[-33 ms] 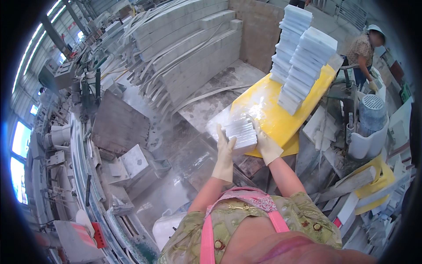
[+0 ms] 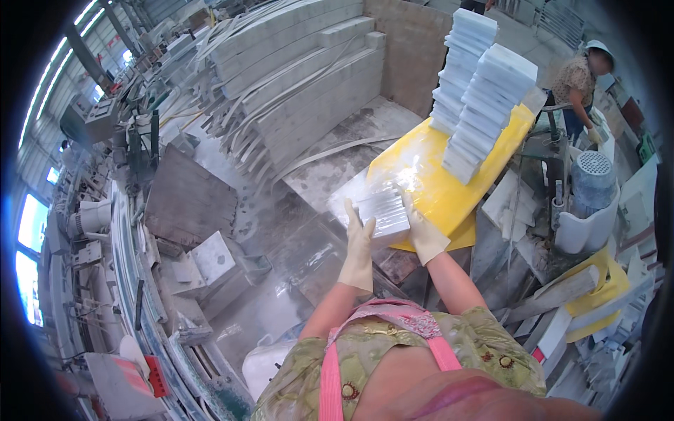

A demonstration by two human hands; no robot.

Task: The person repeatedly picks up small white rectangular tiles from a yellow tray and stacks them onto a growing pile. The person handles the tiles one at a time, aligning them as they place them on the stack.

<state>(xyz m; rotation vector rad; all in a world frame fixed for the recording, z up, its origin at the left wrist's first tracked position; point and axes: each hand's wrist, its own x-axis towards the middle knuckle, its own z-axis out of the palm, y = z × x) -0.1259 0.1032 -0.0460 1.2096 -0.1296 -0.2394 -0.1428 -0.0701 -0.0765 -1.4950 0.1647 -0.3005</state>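
One package is visible — a small bundle of white slabs (image 2: 382,214) wrapped in clear film, at the near edge of the yellow counter (image 2: 449,189). No labels, signs or screens are discernible.

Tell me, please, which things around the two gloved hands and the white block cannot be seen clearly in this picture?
- Head view: the underside of the white block is hidden by the block itself.
- Palms of the left hand and right hand face away, so the grip is unclear.
- The yellow table is partly covered by two stacks of white blocks.
- Glare blurs the table surface beside the block.
- The co-worker's hands are too small to read.
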